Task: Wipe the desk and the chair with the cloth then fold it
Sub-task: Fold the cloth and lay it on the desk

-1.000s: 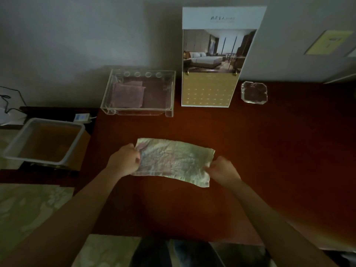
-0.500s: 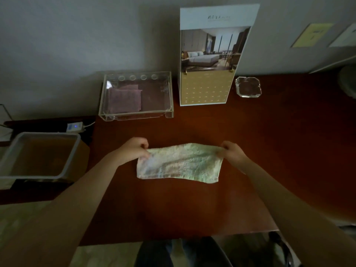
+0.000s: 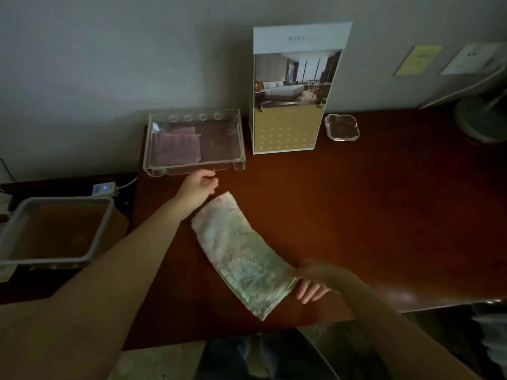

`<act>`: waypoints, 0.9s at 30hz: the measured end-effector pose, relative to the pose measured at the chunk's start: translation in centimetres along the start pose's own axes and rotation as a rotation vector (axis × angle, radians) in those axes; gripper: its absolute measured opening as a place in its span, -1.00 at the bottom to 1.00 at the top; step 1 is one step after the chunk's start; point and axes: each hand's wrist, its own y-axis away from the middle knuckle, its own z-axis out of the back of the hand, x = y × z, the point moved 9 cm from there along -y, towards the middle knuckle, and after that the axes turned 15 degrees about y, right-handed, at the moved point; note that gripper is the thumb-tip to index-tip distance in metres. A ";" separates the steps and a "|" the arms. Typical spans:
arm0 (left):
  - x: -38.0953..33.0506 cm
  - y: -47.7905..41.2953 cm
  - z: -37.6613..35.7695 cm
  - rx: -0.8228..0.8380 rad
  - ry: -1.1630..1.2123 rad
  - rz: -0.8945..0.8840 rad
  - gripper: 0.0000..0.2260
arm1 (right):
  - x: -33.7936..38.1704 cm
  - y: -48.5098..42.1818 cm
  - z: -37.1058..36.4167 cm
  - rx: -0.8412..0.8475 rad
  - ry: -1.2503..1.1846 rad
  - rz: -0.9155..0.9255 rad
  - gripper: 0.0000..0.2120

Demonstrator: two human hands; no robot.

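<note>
1. Dimly lit head view: a dark reddish-brown desk [image 3: 370,215] runs along a grey wall, and a person's two bare arms reach in over its near edge.
2. Along the far edge stand a clear acrylic tray [image 3: 239,166] holding a folded purple towel [image 3: 177,148], an upright desk calendar [image 3: 288,127] picturing a hotel bedroom, and a glass ashtray [image 3: 342,127] just to the calendar's right. A round fan base [image 3: 480,120] sits at the far right.
3. Two sheets, a yellow sheet [image 3: 418,60] and a white sheet [image 3: 474,58], hang on the wall at the upper right.
4. Left of the desk and lower down, a grey plastic tub [image 3: 105,229] sits near a small white adapter [image 3: 103,188] showing a blue light.
5. The pale cloth [image 3: 241,253] lies mid-desk as a long narrow strip. Its long axis runs diagonally from far left to near right. The far end points towards the tray, the near end towards the desk's near edge.
6. The right hand [image 3: 310,281] pinches the strip's near-right end, thumb on top, with fingers showing below the cloth's edge.
7. The left hand [image 3: 199,187] hovers just beyond the strip's far end, apart from it and close to the tray's front wall, fingers loosely curled around nothing.
</note>
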 end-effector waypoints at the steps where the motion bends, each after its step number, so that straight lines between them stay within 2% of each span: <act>1: 0.0 -0.2 -0.6 0.018 -0.033 -0.010 -0.71 | -0.4 -0.2 0.1 0.021 0.106 -0.058 -0.57; 3: 0.7 -0.4 -1.3 0.039 -0.160 -0.010 -0.69 | -0.5 -0.7 1.5 -0.031 0.265 -0.125 -0.58; 6: 3.6 0.7 -0.6 0.042 -0.380 0.059 -0.60 | 2.3 -2.2 5.1 -0.300 0.367 -0.077 -0.69; 8: 7.2 1.9 1.2 0.023 -0.520 0.195 -0.55 | 5.9 -3.0 6.7 -0.464 0.470 0.011 -0.71; 10: 10.6 3.3 3.0 -0.002 -0.550 0.347 -0.54 | 10.0 -3.8 7.3 -0.559 0.452 0.126 -0.82; 11: 11.9 3.8 3.5 -0.012 -0.517 0.396 -0.54 | 12.0 -4.3 7.4 -0.575 0.391 0.185 -0.84; 14: 13.2 4.4 3.3 -0.023 -0.445 0.413 -0.58 | 16.7 -6.1 7.7 -0.621 0.224 0.299 -0.69; 17: 13.0 4.2 2.2 -0.067 -0.333 0.363 -0.68 | 18.9 -7.6 8.1 -0.664 0.071 0.285 -0.63; 20: 12.1 4.0 1.0 -0.176 -0.047 0.313 -0.80 | 19.2 -8.7 8.1 -0.606 -0.030 0.232 -0.53; 22: 11.9 3.9 0.7 -0.257 0.118 0.322 -0.80 | 19.0 -9.1 8.2 -0.578 -0.059 0.232 -0.57; 24: 11.5 3.7 0.5 -0.282 0.211 0.367 -0.73 | 18.5 -8.7 9.0 -0.591 -0.086 0.252 -0.73; 26: 10.4 2.9 0.2 -0.208 0.237 0.368 -0.61 | 17.8 -7.5 10.4 -0.641 -0.136 0.278 -0.87; 27: 9.4 2.4 0.0 -0.159 0.229 0.345 -0.58 | 17.6 -6.8 11.2 -0.670 -0.152 0.296 -0.87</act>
